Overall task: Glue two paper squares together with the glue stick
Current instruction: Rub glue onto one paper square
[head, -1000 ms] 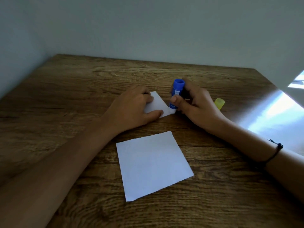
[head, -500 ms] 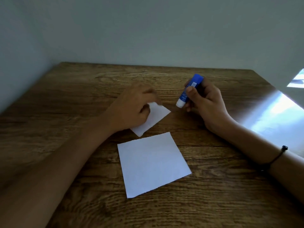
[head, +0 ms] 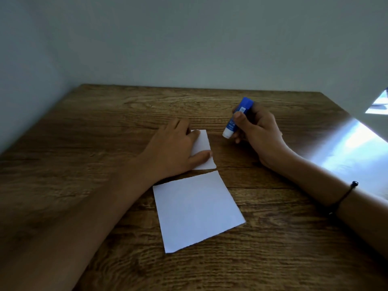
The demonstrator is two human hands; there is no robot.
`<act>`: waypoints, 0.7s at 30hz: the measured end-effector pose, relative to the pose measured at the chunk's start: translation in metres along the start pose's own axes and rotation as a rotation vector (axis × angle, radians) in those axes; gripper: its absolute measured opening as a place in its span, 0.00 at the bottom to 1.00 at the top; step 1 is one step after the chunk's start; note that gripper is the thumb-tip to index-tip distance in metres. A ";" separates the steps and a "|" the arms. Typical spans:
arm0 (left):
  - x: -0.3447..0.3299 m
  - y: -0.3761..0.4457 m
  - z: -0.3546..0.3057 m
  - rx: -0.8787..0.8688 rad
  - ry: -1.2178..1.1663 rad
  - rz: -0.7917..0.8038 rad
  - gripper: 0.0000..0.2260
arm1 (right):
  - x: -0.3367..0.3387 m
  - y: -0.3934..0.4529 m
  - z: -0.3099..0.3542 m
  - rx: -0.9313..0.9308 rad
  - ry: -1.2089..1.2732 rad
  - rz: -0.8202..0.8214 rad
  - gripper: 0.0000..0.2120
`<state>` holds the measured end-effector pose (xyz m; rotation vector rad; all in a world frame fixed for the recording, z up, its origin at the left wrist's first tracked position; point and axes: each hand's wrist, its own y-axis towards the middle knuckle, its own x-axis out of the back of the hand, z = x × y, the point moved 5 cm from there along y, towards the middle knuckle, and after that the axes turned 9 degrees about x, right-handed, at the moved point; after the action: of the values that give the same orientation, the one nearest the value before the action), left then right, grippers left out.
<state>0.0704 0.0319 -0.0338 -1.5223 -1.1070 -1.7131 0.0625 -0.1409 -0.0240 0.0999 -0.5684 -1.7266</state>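
Our right fingers point(head: 239, 119) were curled round the glue stick point(head: 236, 120), its white tip tilted down and lifted clear of the desk point(head: 84, 143), toward the far right corner. Our left hand point(head: 174, 150) lay flat, fingers straight, pressing one paper square point(head: 202, 143) near the desk's middle. The second square point(head: 197, 211) lay bare just nearer the front edge, apart from the first. We judged the gluing step was in hand; next, the tip would need lowering onto the held square. We counted two squares and one stick.
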 end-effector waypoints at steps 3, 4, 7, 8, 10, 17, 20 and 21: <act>0.002 -0.001 -0.002 0.054 0.030 -0.029 0.34 | -0.009 0.009 0.001 0.032 -0.073 0.028 0.07; 0.003 -0.001 -0.003 0.070 0.038 -0.049 0.35 | -0.014 0.012 0.001 0.040 -0.090 0.042 0.07; 0.004 -0.002 -0.004 0.103 0.024 -0.074 0.35 | -0.028 0.021 0.003 0.077 -0.131 0.077 0.07; 0.003 -0.003 -0.004 0.107 0.010 -0.068 0.35 | -0.033 0.024 0.004 0.093 -0.152 0.081 0.06; 0.003 -0.001 -0.001 0.098 -0.033 -0.039 0.36 | -0.039 0.028 0.007 0.135 -0.223 0.092 0.07; -0.004 0.004 0.011 0.046 -0.067 0.175 0.40 | -0.054 0.030 0.017 0.253 -0.409 0.193 0.14; -0.004 0.004 0.010 0.050 -0.075 0.171 0.41 | -0.056 0.029 0.020 0.289 -0.420 0.202 0.15; -0.004 0.004 0.010 0.051 -0.078 0.168 0.41 | -0.056 0.029 0.021 0.302 -0.431 0.204 0.15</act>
<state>0.0791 0.0382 -0.0368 -1.6143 -1.0228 -1.5135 0.0946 -0.0851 -0.0071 -0.1178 -1.1174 -1.4576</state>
